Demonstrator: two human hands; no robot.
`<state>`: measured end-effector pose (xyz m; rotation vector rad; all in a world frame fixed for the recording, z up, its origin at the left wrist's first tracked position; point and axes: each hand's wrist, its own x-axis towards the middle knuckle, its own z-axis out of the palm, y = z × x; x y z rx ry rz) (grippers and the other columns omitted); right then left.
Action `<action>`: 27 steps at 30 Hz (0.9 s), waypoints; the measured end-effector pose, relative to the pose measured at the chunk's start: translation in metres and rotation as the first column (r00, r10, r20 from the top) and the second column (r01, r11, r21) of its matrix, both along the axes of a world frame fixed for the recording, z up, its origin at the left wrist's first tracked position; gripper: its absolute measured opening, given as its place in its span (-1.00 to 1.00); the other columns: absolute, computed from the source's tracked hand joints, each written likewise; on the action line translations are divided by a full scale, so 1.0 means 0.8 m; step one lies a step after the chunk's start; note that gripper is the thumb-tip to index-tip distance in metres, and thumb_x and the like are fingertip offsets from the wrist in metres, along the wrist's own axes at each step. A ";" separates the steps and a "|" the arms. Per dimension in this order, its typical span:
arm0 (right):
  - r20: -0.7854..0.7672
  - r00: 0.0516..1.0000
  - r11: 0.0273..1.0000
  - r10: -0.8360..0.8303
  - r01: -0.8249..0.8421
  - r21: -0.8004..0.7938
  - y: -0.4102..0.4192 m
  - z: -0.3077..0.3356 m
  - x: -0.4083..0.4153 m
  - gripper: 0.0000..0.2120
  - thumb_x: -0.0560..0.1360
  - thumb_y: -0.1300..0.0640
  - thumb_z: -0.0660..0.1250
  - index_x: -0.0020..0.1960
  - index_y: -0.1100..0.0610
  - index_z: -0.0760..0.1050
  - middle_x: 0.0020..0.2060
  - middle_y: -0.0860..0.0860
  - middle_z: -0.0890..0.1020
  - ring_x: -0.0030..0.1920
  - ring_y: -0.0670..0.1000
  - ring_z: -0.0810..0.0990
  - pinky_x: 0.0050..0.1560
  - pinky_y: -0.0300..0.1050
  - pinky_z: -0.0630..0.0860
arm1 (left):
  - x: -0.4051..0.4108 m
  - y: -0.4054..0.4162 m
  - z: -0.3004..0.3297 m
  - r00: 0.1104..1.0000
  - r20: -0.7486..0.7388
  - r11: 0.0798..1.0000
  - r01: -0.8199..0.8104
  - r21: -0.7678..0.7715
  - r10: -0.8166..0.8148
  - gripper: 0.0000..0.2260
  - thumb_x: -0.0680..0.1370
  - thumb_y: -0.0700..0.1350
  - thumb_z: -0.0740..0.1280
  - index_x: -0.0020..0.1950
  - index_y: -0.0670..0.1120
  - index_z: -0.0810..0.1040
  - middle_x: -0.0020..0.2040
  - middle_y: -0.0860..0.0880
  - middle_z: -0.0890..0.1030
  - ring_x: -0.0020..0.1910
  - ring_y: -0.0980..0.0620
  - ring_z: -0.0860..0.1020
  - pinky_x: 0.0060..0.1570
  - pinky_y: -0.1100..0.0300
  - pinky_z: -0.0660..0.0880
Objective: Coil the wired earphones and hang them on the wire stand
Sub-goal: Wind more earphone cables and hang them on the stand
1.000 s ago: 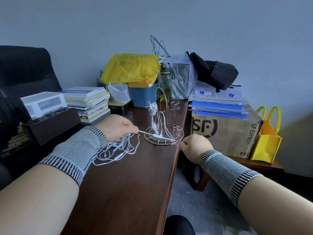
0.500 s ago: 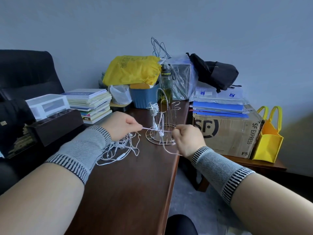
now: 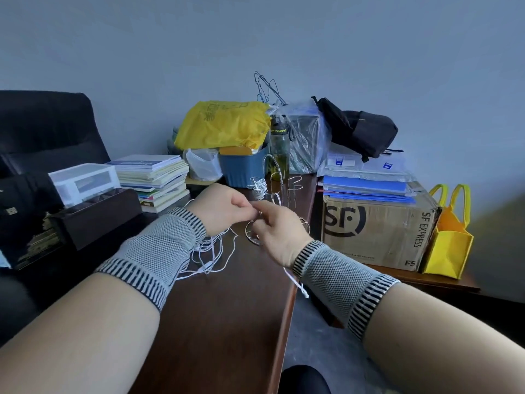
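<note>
Pinching the white earphone cord (image 3: pixel 211 253) together, the left hand (image 3: pixel 224 207) and right hand (image 3: pixel 279 233) meet just before the wire stand (image 3: pixel 274 194) — loose loops lie left of it.

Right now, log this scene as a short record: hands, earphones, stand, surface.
left hand: pinches the white earphone cable, fingertips meeting the right hand
right hand: pinches the same cable in front of the wire stand
earphones: loose tangle on the desk under the left wrist; one end hangs past the desk edge below the right wrist
wire stand: upright on the desk, another white coil already hung on it
desk: dark wood
</note>
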<state>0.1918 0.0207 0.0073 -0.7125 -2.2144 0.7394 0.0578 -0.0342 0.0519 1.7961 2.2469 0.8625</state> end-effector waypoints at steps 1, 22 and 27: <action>0.007 0.998 0.998 -0.055 0.055 0.015 0.004 -0.001 0.001 -0.76 0.52 0.21 0.18 0.09 0.14 0.58 -0.20 0.05 0.63 -0.14 0.08 0.57 -0.05 -0.15 0.49 | 0.000 -0.001 0.000 1.000 0.000 1.000 -0.002 -0.002 0.002 -0.85 0.48 0.01 0.44 -0.20 -0.05 0.70 -0.52 0.14 0.51 -0.50 0.23 0.39 -0.41 0.31 0.31; 0.127 0.933 0.938 -0.337 0.345 -0.043 0.043 0.003 0.024 -0.72 0.53 0.19 0.12 -0.33 0.15 0.41 -0.36 0.06 0.53 -0.35 0.05 0.46 -0.22 -0.06 0.51 | -0.040 -0.030 0.013 0.985 0.053 0.987 -0.162 -0.003 0.161 -0.84 0.47 0.11 0.43 -0.19 0.05 0.69 -0.31 0.13 0.60 -0.29 0.06 0.56 -0.25 0.20 0.43; 0.358 0.848 0.895 -0.391 0.441 -0.065 0.064 -0.012 0.039 -0.73 0.54 0.15 0.08 -0.22 0.17 0.49 -0.17 0.10 0.60 -0.28 0.03 0.51 -0.19 -0.15 0.46 | -0.061 -0.041 0.008 0.967 0.123 0.975 -0.222 -0.013 0.222 -0.87 0.46 0.10 0.45 -0.23 0.09 0.65 -0.26 0.11 0.67 -0.46 0.12 0.39 -0.21 0.15 0.46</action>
